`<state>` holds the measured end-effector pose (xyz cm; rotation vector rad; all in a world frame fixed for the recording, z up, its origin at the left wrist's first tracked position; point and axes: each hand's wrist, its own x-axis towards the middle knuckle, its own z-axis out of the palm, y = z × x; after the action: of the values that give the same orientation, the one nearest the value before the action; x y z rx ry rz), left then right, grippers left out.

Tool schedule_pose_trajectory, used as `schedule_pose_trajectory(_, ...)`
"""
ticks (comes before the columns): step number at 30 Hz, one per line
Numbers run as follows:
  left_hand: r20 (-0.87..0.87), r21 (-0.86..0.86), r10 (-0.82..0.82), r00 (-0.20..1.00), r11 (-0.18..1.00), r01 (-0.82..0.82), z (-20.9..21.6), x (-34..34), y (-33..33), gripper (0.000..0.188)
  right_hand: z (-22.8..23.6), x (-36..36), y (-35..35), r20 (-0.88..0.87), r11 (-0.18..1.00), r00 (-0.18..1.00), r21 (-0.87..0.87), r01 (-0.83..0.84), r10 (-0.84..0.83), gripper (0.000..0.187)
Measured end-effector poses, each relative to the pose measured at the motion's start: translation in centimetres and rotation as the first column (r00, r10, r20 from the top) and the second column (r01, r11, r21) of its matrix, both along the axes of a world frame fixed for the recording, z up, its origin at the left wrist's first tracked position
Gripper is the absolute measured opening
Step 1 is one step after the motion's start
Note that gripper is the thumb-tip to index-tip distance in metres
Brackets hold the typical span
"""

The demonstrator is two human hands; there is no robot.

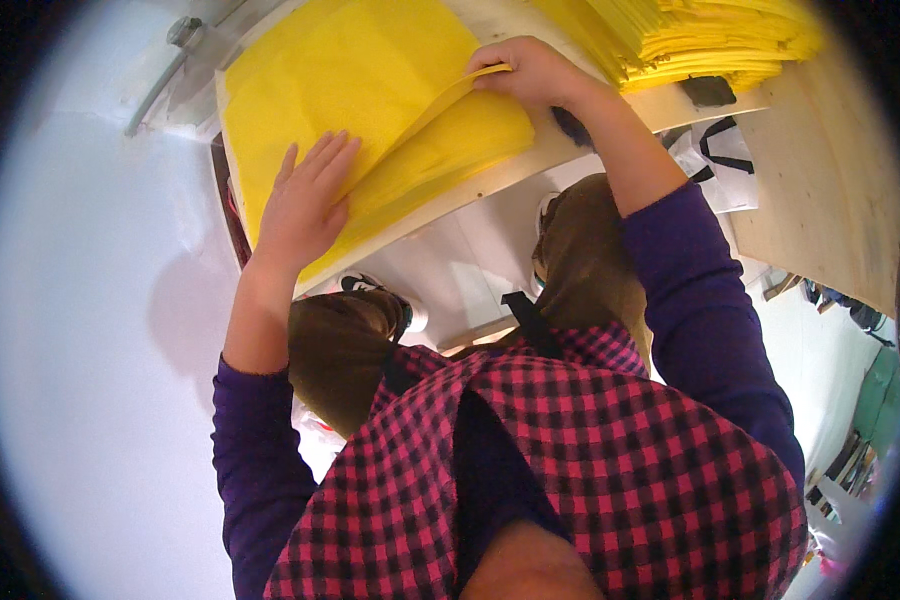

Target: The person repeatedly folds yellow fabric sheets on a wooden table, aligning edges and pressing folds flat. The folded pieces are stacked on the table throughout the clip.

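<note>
A broad sheet of thin yellow fabric (370, 75) covers most of the wooden table (435, 215) before me. My left hand (308, 200) lies flat on its left part, fingers stretched out and slightly spread. Over at the sheet's right side, my right hand (530, 72) pinches a raised yellow edge between thumb and fingers. From that pinch the lifted edge slopes down toward my left hand, with more yellow fabric lying beneath it. A small dark object (572, 127) sits partly hidden under my right wrist.
Folded yellow fabric is piled in a thick stack (715, 45) at the far right, with a black block (708, 91) at its near edge. A white bag with black straps (715, 160) is below the table on the right. A white wall (100, 300) bounds the left.
</note>
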<state>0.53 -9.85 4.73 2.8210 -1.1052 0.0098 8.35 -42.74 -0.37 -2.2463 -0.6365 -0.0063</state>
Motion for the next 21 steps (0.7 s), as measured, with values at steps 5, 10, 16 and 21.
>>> schedule_pose_trajectory(5, 0.106, -0.011, 0.136, 0.985, 0.991, -0.136, -0.9, -1.6, 3.8, 0.073, -0.1, 0.4, -0.4, -0.002, 0.999, 0.999, -0.023, -0.042, 0.042, 0.021)
schedule_pose_trajectory(10, 0.103, -0.088, 0.221, 0.970, 0.973, -0.212, -2.3, -1.3, 8.4, 0.073, -0.2, 0.5, -0.4, 0.052, 1.000, 0.998, 0.006, -0.025, 0.024, 0.019)
schedule_pose_trajectory(16, -0.119, -0.541, 0.335, 0.935, 0.767, -0.344, -4.9, -1.2, 12.3, 0.052, -0.3, 0.2, -0.3, -0.097, 0.999, 0.994, 0.006, 0.048, -0.047, 0.016)
schedule_pose_trajectory(21, -0.143, -0.643, 0.255, 0.956, 0.711, -0.286, -6.1, 0.1, 13.2, 0.034, -0.7, -0.1, -0.1, -0.118, 0.991, 0.992, 0.119, 0.058, -0.044, 0.012)
